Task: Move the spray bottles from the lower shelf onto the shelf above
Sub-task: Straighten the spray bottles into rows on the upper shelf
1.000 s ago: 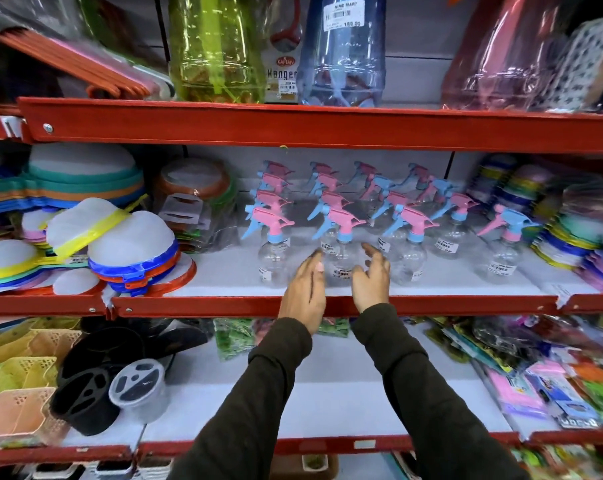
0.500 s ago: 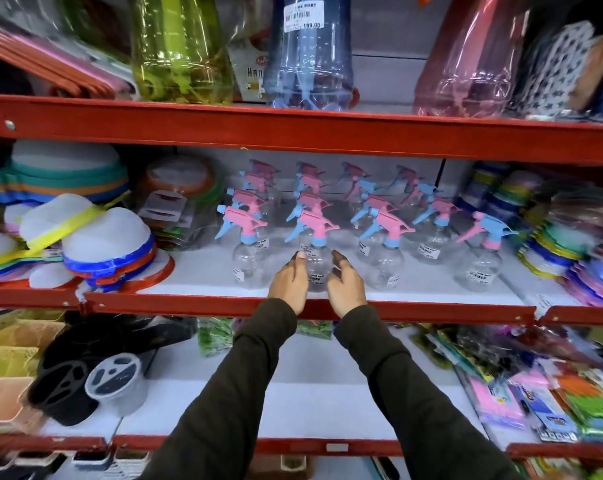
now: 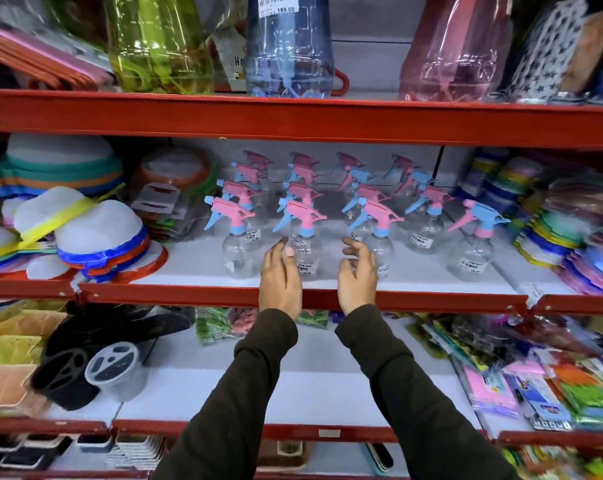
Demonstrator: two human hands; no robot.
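Several clear spray bottles with pink and blue trigger heads stand in rows on the middle shelf [image 3: 414, 282]. The front middle spray bottle [image 3: 307, 244] stands between my two hands. My left hand [image 3: 281, 278] is just left of it, fingers apart, holding nothing. My right hand [image 3: 357, 275] is a little to its right, fingers curled and apart, also holding nothing. Another bottle [image 3: 475, 251] with a blue head stands alone further right. The lower shelf [image 3: 310, 375] under my arms shows bare white board. Dark sleeves cover both forearms.
Round mesh covers [image 3: 96, 237] lie stacked at the left of the middle shelf, coloured stacks [image 3: 570, 230] at the right. Big green [image 3: 158, 43], blue [image 3: 289, 46] and pink [image 3: 456, 50] jugs fill the top shelf. Black holders [image 3: 71, 362] and packets [image 3: 535, 386] flank the lower shelf.
My hands were close around the front middle bottle; they have spread apart to either side of it. The camera view has shifted slightly.
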